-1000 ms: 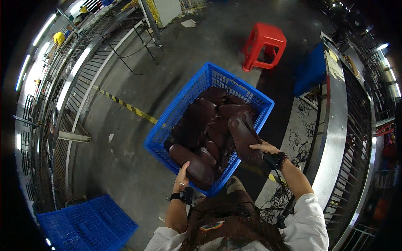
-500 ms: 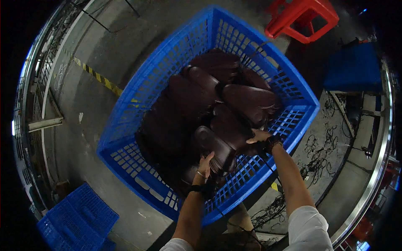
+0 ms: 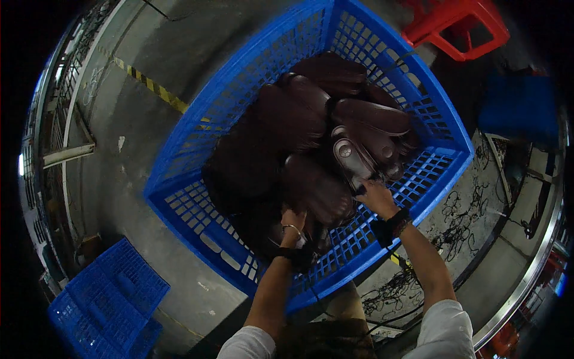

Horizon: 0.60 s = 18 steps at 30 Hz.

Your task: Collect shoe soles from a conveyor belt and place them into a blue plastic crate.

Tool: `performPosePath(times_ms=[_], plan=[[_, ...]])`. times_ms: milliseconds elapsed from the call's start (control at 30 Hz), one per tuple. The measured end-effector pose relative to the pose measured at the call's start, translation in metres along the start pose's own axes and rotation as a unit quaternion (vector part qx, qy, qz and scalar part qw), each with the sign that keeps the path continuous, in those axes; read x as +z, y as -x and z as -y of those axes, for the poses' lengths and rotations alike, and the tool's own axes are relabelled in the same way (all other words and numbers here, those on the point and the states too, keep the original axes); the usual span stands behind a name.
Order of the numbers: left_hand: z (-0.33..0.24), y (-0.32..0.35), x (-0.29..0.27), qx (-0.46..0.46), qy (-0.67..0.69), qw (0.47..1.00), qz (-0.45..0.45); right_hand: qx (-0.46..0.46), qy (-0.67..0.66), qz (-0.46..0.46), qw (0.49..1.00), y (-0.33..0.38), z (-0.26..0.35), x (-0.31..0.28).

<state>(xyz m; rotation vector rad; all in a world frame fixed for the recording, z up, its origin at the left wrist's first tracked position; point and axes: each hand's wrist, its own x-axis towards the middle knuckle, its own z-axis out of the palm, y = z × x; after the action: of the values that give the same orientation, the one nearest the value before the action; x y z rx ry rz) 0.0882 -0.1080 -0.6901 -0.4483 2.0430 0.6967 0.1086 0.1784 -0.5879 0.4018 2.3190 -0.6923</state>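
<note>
Dark brown shoe soles [image 3: 317, 185], nested in stacks, lie in a large blue plastic crate [image 3: 156, 185]. My right hand [image 3: 375, 196] is closed round the near end of a narrow stack of shoe soles [image 3: 353, 157], which is tilted so a round mark on its far end shows. My left hand [image 3: 293, 222] reaches down at the near left side of another stack. Its fingertips are lost among the dark soles, so its grip is hidden.
A red plastic stool [image 3: 460, 30] stands beyond the crate at the far right, above a blue box-like object [image 3: 519, 107]. Blue crates [image 3: 113, 293] lie at lower left. Black-and-yellow tape [image 3: 152, 87] marks the floor. Tangled dark cords [image 3: 457, 224] lie on the right.
The narrow stack under my right hand has turned and tipped, showing its shiny face. My left hand has moved off the near stack's top to its left side. The view has shifted slightly.
</note>
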Motion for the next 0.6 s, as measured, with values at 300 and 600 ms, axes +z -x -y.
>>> performPosePath(times_ms=[300, 600], plan=[[-0.047, 0.003, 0.064, -0.043, -0.093, 0.989, -0.111, -0.062, 0.181, -0.060, 0.980, 0.008, 0.037, 0.084], [0.040, 0.059, -0.013, 0.139, 0.411, 0.901, 0.016, 0.092, 0.112, -0.042, 0.988, 0.038, -0.005, 0.098]])
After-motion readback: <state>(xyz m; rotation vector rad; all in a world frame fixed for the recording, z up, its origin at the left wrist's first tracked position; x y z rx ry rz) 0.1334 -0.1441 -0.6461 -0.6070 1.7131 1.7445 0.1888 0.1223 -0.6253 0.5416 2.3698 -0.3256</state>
